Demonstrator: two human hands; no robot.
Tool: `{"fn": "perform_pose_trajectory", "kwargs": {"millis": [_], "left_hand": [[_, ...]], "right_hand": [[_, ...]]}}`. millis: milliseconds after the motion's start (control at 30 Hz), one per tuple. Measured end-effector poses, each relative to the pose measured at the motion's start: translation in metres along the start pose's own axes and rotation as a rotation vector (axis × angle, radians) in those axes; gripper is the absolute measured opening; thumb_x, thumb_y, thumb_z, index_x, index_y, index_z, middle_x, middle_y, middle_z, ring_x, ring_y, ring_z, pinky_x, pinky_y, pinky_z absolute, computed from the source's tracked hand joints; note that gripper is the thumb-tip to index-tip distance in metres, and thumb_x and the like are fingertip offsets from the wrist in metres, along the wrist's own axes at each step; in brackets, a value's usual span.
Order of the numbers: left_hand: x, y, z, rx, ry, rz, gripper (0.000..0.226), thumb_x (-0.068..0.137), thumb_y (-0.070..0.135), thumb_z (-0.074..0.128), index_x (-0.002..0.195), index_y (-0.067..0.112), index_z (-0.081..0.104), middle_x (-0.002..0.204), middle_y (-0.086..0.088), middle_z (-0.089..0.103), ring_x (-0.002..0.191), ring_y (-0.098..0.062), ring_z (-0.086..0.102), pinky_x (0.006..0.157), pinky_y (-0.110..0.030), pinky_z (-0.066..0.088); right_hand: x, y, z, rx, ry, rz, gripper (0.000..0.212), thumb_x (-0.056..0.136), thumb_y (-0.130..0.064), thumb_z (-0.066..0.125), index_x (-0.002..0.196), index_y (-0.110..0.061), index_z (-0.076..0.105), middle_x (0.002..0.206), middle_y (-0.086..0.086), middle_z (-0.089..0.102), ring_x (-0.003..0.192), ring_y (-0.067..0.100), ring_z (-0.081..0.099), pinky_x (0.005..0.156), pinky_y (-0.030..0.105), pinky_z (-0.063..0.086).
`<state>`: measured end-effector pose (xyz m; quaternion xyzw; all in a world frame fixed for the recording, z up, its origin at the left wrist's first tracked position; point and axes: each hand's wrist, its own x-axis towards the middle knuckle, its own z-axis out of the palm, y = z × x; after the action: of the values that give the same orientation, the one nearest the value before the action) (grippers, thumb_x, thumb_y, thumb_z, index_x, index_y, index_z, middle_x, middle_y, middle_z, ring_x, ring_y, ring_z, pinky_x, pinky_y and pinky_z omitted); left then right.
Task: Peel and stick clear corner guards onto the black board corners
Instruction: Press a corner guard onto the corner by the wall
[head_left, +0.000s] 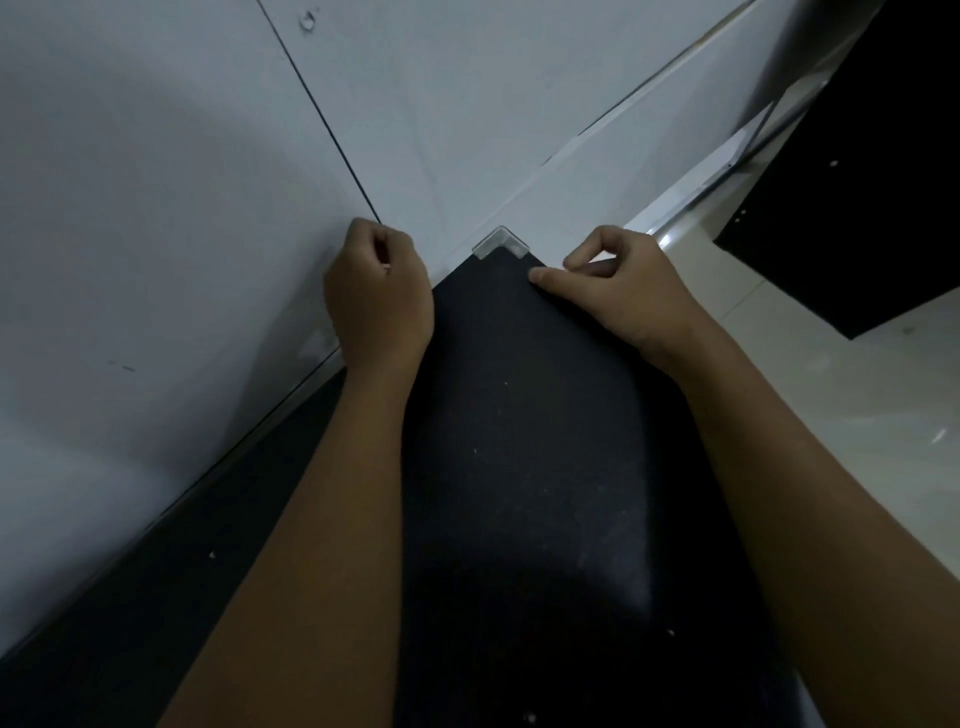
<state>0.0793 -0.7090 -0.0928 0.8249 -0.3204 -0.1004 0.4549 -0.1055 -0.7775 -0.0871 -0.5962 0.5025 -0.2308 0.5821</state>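
The clear corner guard (501, 244) sits capped over the far corner of the black board (524, 441) — between your two hands; your left hand (376, 296) is curled into a loose fist at the board's left edge, whether it holds anything you cannot tell; your right hand (618, 291) pinches thumb to forefinger, its lower fingers resting on the board's right edge just beside the guard.

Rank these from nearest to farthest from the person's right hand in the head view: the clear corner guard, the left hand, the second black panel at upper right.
Measured from the right hand:
1. Clear corner guard, just to its left on the black board's corner.
2. Left hand, beyond the guard, at the board's left edge.
3. Second black panel, far off at upper right.
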Motion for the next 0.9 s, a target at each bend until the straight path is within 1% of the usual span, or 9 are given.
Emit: {"fn": "perform_pose_trajectory", "kwargs": {"millis": [67,133,233,300,400,500,567,700,900], "left_hand": [[-0.004,0.000,0.000,-0.002,0.026,0.154,0.026,0.092,0.013,0.041,0.096,0.011,0.066,0.081,-0.001,0.067,0.075,-0.019,0.062,0.063,-0.016,0.039],[-0.007,0.000,-0.001,-0.011,0.012,0.266,0.034,0.090,0.011,0.038,0.107,0.013,0.067,0.089,0.004,0.066,0.082,-0.015,0.062,0.070,-0.017,0.040],[-0.008,-0.002,-0.001,0.060,0.034,0.351,0.049,0.089,0.013,0.033,0.125,0.018,0.065,0.108,0.002,0.068,0.099,-0.016,0.058,0.082,-0.010,0.036],[-0.011,-0.001,-0.001,0.151,0.004,0.406,0.053,0.089,0.011,0.034,0.134,0.020,0.061,0.118,0.001,0.067,0.103,-0.018,0.054,0.081,-0.005,0.030],[-0.016,0.000,0.001,0.259,-0.108,0.495,0.051,0.091,0.010,0.038,0.137,0.019,0.060,0.122,0.000,0.066,0.108,-0.021,0.052,0.081,-0.012,0.028],[-0.019,-0.003,0.002,0.297,-0.166,0.518,0.038,0.098,0.019,0.047,0.132,0.023,0.065,0.122,0.004,0.067,0.110,-0.019,0.052,0.084,-0.015,0.030],[-0.021,-0.004,0.003,0.316,-0.186,0.522,0.032,0.099,0.025,0.053,0.125,0.023,0.071,0.119,0.005,0.068,0.110,-0.020,0.052,0.085,-0.017,0.033],[-0.027,-0.004,0.002,0.304,-0.192,0.505,0.033,0.098,0.028,0.052,0.122,0.022,0.074,0.112,0.008,0.074,0.105,-0.020,0.053,0.082,-0.022,0.037],[-0.033,-0.002,-0.003,0.219,-0.194,0.469,0.033,0.098,0.025,0.054,0.124,0.017,0.074,0.092,-0.002,0.079,0.076,-0.018,0.066,0.076,-0.030,0.052]], "right_hand": [[-0.002,-0.001,0.001,-0.046,-0.016,-0.019,0.057,0.073,-0.041,0.084,0.113,-0.020,0.049,0.080,0.005,0.075,0.070,0.018,0.073,0.059,0.029,0.060],[-0.003,-0.002,0.004,-0.222,-0.023,-0.135,0.067,0.072,-0.048,0.082,0.124,-0.036,0.041,0.080,0.009,0.071,0.073,0.018,0.069,0.062,0.027,0.059],[0.001,-0.002,0.009,-0.346,-0.025,-0.248,0.079,0.073,-0.057,0.076,0.137,-0.052,0.030,0.088,0.002,0.070,0.081,0.015,0.067,0.080,0.028,0.056],[0.006,-0.001,0.013,-0.415,-0.035,-0.296,0.082,0.075,-0.060,0.071,0.142,-0.055,0.024,0.103,-0.004,0.069,0.089,0.017,0.066,0.093,0.036,0.052],[0.010,0.001,0.015,-0.525,-0.028,-0.378,0.077,0.079,-0.060,0.066,0.145,-0.051,0.026,0.120,-0.003,0.066,0.096,0.016,0.064,0.097,0.040,0.049],[0.010,0.004,0.015,-0.595,-0.009,-0.463,0.068,0.085,-0.056,0.062,0.146,-0.042,0.035,0.123,-0.004,0.064,0.097,0.011,0.061,0.095,0.031,0.048],[0.009,0.007,0.017,-0.663,0.006,-0.516,0.060,0.090,-0.054,0.057,0.145,-0.035,0.043,0.127,-0.005,0.062,0.107,0.011,0.060,0.095,0.027,0.045],[0.006,0.008,0.022,-0.737,0.056,-0.545,0.052,0.092,-0.055,0.050,0.138,-0.032,0.052,0.148,-0.007,0.047,0.129,0.018,0.049,0.103,0.036,0.044],[0.004,0.007,0.023,-0.830,0.097,-0.620,0.047,0.095,-0.049,0.051,0.129,-0.018,0.062,0.129,0.000,0.064,0.115,0.021,0.052,0.091,0.043,0.048]]}}
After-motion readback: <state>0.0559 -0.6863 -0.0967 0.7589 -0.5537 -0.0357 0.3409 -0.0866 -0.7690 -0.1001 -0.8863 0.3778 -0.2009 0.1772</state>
